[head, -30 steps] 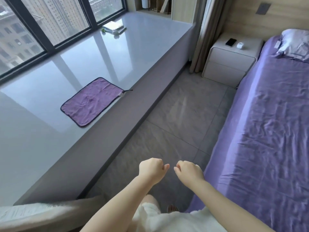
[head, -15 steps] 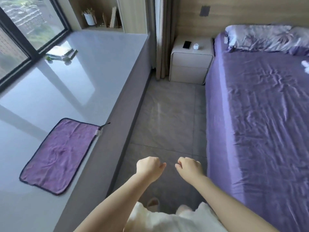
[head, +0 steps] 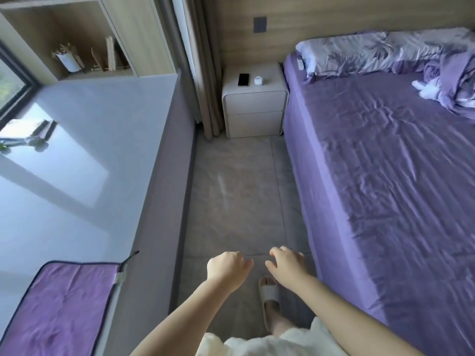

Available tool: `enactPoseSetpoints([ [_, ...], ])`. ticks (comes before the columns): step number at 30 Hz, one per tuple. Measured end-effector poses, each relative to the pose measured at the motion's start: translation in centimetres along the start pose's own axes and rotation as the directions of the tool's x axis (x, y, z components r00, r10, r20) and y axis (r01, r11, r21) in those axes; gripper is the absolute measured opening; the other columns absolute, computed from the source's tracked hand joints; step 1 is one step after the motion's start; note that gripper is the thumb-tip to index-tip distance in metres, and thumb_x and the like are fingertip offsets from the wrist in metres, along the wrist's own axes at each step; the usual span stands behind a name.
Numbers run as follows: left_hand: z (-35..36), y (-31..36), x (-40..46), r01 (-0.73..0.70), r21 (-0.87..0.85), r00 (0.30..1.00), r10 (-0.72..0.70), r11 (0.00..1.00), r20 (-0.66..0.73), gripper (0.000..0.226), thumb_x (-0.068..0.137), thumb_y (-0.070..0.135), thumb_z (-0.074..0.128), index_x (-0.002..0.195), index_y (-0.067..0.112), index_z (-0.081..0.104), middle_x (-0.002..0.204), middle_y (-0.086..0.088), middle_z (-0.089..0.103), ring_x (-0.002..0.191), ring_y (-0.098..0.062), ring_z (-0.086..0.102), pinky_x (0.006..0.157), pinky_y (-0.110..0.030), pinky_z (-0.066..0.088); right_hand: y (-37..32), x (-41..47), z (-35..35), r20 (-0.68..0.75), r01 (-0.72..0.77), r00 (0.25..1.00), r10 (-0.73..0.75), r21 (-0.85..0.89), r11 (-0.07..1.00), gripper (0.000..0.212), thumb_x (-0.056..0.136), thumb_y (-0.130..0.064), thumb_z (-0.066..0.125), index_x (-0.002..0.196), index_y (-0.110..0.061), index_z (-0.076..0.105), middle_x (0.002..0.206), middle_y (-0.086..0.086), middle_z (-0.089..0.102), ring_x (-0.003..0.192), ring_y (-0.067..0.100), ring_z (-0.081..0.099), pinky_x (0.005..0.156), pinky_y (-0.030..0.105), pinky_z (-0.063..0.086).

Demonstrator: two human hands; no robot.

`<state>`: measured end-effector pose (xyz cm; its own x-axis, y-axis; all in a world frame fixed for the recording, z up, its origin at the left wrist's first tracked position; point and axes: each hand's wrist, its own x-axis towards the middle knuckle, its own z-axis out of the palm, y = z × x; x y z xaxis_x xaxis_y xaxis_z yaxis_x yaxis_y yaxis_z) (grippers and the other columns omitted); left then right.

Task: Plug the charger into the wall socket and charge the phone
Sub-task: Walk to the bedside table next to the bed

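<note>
At far left a purple cloth (head: 61,301) is lying on the window ledge (head: 84,176), playing no part in the task. Moving right, the left hand (head: 227,269) is hanging over the floor tiles (head: 231,191), loosely curled with fingers tucked in and gripping nothing. Just beside it, though not touching, the right hand (head: 286,263) is hovering with fingers bent and a little more parted, also carrying nothing, above a slippered foot (head: 269,291). Far ahead of both hands, the nightstand (head: 254,116) is standing between the curtain (head: 203,73) and the bed (head: 385,176); the phone (head: 243,79) is lying flat, screen dark, on its top, with the charger (head: 258,80), a small white lump, sitting just to its right, apart from it. Whether a cable is coiled with it is too small to tell. On the wood panel above, the dark socket (head: 259,24) is showing. Judging by this, the task is sitting at its approach step: nothing picked up, nothing plugged. The next move is calling for walking up the aisle, taking the charger, and lining its prongs up squarely with the socket, which is mounted well above the nightstand top
</note>
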<state>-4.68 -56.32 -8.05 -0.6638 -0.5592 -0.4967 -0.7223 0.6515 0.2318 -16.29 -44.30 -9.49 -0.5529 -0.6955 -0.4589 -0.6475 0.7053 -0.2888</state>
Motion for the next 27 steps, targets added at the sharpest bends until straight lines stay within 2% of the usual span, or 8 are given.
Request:
enactPoseSetpoints([
  [2,-1.7,0.8,3.0,0.008,-0.001,1.000,-0.008,1.000,-0.003,0.042,0.083,0.048,0.032,0.071,0.017,0.057,0.082,-0.002,0.069,0.079,-0.025,0.064,0.063,-0.030,0.043,0.5,2.8,-1.7,-0.002,0.009,1.000,-0.009,-0.004,1.000,0.038,0.092,-0.042,0.041,0.116,-0.016,0.053,0.115,0.006,0.061,0.104,0.029,0.060,0.092,0.037,0.039],
  [7,-6.1,3.0,10.1,0.041,-0.018,0.998,-0.042,0.999,-0.041,0.039,0.083,0.047,0.033,0.067,0.019,0.054,0.082,-0.002,0.069,0.078,-0.025,0.063,0.060,-0.029,0.039,1.7,10.0,-7.1,0.007,0.058,0.998,-0.058,-0.067,0.996,0.040,0.093,-0.042,0.041,0.118,-0.014,0.053,0.118,0.007,0.061,0.107,0.030,0.059,0.093,0.038,0.039],
  [11,-9.0,4.3,14.8,0.094,-0.041,0.994,-0.096,0.995,-0.060,0.040,0.085,0.045,0.035,0.082,0.017,0.063,0.090,-0.003,0.070,0.086,-0.026,0.064,0.065,-0.029,0.042,2.2,14.8,-11.1,0.024,0.101,0.995,-0.099,-0.130,0.986,0.041,0.094,-0.041,0.040,0.120,-0.013,0.053,0.122,0.008,0.060,0.112,0.030,0.057,0.097,0.039,0.039],
  [14,-10.7,5.0,17.8,0.100,-0.042,0.994,-0.102,0.994,-0.047,0.038,0.085,0.045,0.035,0.076,0.016,0.059,0.091,-0.003,0.070,0.086,-0.027,0.063,0.063,-0.028,0.039,2.5,17.8,-13.3,0.017,0.100,0.995,-0.098,-0.140,0.985,0.040,0.094,-0.041,0.040,0.120,-0.014,0.053,0.122,0.007,0.060,0.112,0.029,0.056,0.097,0.039,0.039],
  [16,-12.1,5.4,20.0,0.095,-0.040,0.994,-0.097,0.995,-0.055,0.034,0.084,0.043,0.036,0.070,0.018,0.054,0.089,-0.004,0.070,0.085,-0.027,0.063,0.062,-0.028,0.039,2.7,19.8,-14.5,0.011,0.098,0.995,-0.098,-0.141,0.985,0.039,0.094,-0.041,0.040,0.120,-0.015,0.053,0.121,0.006,0.061,0.113,0.028,0.055,0.095,0.039,0.038],
  [21,-15.4,6.2,26.4,0.049,-0.008,0.998,-0.049,0.999,-0.034,0.037,0.084,0.042,0.035,0.074,0.017,0.059,0.087,-0.005,0.070,0.085,-0.028,0.064,0.061,-0.029,0.039,3.0,25.5,-17.2,-0.002,0.055,0.998,-0.056,-0.141,0.988,0.039,0.093,-0.041,0.041,0.120,-0.015,0.053,0.120,0.006,0.061,0.113,0.028,0.054,0.093,0.039,0.039],
  [27,-20.4,5.6,34.9,-0.043,0.044,0.997,0.046,0.998,-0.060,0.041,0.088,0.046,0.034,0.089,0.019,0.065,0.096,-0.004,0.071,0.091,-0.027,0.064,0.065,-0.029,0.040,1.2,33.4,-21.3,-0.021,0.003,1.000,-0.005,-0.093,0.996,0.039,0.093,-0.042,0.041,0.118,-0.015,0.054,0.119,0.005,0.061,0.109,0.028,0.057,0.090,0.037,0.039],
])
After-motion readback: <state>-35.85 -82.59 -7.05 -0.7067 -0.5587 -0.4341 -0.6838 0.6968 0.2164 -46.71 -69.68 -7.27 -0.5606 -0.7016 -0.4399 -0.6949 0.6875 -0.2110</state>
